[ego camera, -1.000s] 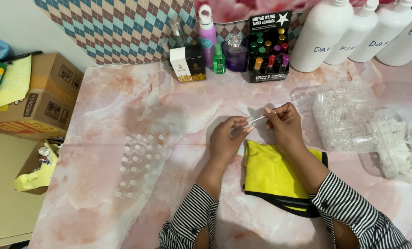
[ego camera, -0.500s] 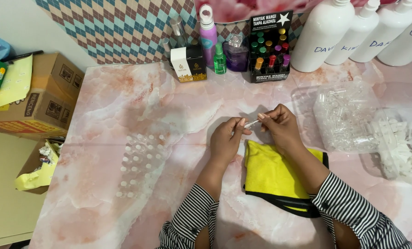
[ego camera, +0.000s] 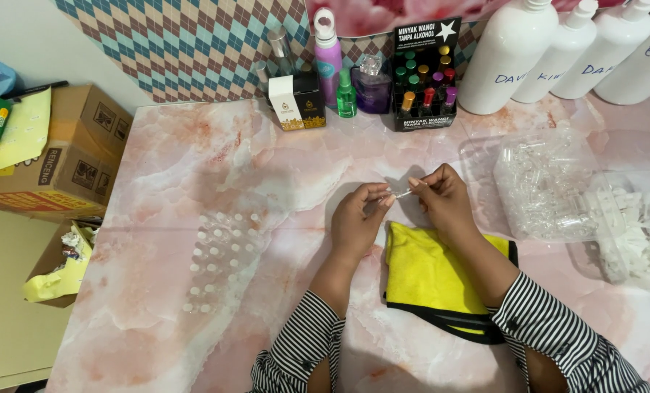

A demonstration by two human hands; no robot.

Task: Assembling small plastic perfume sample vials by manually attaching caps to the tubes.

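A small clear vial (ego camera: 400, 194) is pinched at frame centre between the closed left hand (ego camera: 358, 222) and right hand (ego camera: 444, 200), above the yellow cloth (ego camera: 434, 273); a steady, aligned fingertip grip is judged advisable.

Above a pink marble table (ego camera: 194, 167), the left hand (ego camera: 355, 222) and right hand (ego camera: 443, 200) pinch a small clear vial (ego camera: 399, 194) between them, just beyond a folded yellow cloth (ego camera: 430, 273).
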